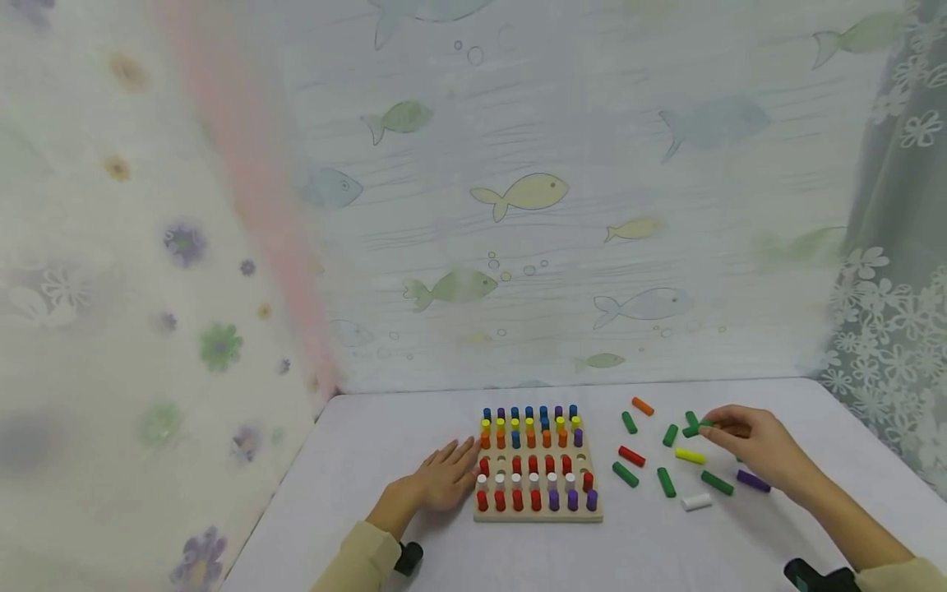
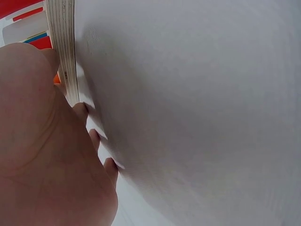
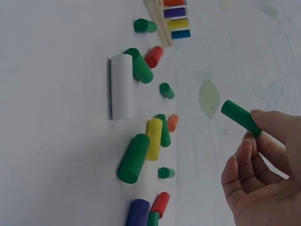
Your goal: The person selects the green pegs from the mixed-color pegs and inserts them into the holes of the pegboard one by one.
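Note:
A wooden pegboard (image 1: 538, 517) stands mid-table, with upright pegs in blue, purple, yellow, orange, red and white. Bare holes show in its middle rows. Against its left side lies my left hand (image 1: 446, 477), palm down with fingers extended; the left wrist view shows this hand (image 2: 51, 146) beside the board's layered edge (image 2: 63, 52). Over the loose pegs on the right, my right hand (image 1: 765, 448) pinches a green peg (image 3: 240, 116) between thumb and fingertips. In the right wrist view that peg is raised, one end pointing away from the hand (image 3: 270, 174).
Loose pegs lie scattered right of the board: several green ones (image 1: 667, 483), a yellow (image 1: 690, 455), a white (image 1: 696, 502), a purple (image 1: 753, 481), an orange (image 1: 643, 406) and red ones (image 1: 632, 455). A fish-patterned curtain (image 1: 518, 329) hangs behind the white tabletop (image 1: 414, 419).

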Tool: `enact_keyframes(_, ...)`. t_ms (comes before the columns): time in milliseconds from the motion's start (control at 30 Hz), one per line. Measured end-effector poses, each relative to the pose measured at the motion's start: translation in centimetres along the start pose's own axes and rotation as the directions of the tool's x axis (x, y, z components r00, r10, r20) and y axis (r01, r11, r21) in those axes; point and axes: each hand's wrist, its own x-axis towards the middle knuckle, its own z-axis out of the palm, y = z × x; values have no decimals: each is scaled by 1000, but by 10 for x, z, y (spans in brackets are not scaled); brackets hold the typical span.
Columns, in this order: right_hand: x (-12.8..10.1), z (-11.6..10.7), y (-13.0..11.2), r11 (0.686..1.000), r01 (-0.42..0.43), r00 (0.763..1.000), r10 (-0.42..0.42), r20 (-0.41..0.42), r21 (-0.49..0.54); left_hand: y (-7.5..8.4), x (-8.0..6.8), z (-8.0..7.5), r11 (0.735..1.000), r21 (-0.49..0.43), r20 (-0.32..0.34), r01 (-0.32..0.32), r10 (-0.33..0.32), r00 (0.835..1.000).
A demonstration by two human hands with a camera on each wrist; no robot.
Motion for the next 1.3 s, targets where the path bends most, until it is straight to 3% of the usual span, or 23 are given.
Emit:
enact_keyframes(367,-2,8,-20,999,47,999,-47,18,13,3,-1,-5,1000,2,0,7,-7,1000)
enact_keyframes(800,-1,21,-35,986,87,993,-98,73,140,4,-1,-7,1000,7,3,7,-7,1000)
enact_keyframes(967,-1,27,-38,967,159,982,-175,65,198,4,-1,-7,1000,-2,-1,11,-11,1000)
enact_keyframes(1300,-2,40,-42,960,186,978,-201,53,207,-9,9,8,1000,-10,-12,17,-17,1000)
